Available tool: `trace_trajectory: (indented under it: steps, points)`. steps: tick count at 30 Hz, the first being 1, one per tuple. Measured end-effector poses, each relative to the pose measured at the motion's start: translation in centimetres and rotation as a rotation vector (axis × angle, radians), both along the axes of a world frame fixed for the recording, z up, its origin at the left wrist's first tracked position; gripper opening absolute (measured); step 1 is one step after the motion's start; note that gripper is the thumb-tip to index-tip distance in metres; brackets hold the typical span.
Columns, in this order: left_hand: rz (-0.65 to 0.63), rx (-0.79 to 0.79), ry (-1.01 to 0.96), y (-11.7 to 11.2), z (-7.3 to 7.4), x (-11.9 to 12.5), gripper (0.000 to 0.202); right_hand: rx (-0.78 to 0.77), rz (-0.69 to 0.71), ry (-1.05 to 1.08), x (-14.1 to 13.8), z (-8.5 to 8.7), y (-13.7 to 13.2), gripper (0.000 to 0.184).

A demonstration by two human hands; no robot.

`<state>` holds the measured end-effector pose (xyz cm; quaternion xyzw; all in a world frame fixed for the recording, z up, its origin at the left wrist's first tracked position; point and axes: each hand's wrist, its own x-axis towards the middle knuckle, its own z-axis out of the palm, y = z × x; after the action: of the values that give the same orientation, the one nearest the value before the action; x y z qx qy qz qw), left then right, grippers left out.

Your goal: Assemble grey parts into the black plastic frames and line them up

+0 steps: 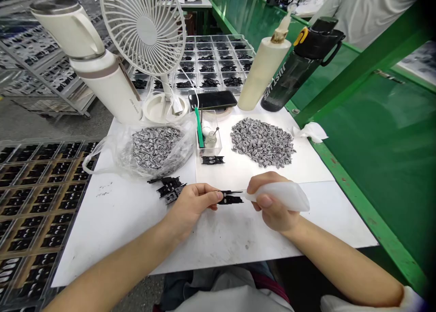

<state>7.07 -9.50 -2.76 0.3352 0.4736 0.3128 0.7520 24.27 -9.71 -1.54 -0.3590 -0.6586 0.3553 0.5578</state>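
My left hand (192,206) pinches a small black plastic part (230,199) between thumb and fingers, above the white work board (112,230). My right hand (270,202) grips a soft white squeeze bottle (284,196), whose thin metal nozzle reaches the top of that part. Beside my left hand lies a small heap of similar black parts (169,189). Another black part (213,160) rests farther ahead. Two mounds of small grey pieces lie beyond my hands, one loose on the board (262,142) and one in a clear plastic bag (156,147).
Ahead stand a clear box (208,141), a phone (213,100), a white fan (145,28), a thermos (98,78), a cream bottle (264,73) and a dark water bottle (293,78). Trays of black parts (37,207) lie left. A co-worker's white sleeve (368,12) shows beyond the green bench (371,166).
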Motion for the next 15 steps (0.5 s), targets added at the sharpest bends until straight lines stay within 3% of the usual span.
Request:
trace_trajectory:
  steps: [7, 15]
  points:
    - [0.007, -0.002, -0.007, -0.06, 0.12, 0.06, 0.016, -0.020, -0.023, -0.032, 0.06, 0.05, -0.04, 0.023]
    - [0.008, -0.010, -0.015, 0.02, 0.25, 0.05, 0.016, 0.039, 0.002, -0.121, -0.12, 0.90, -0.03, 0.016]
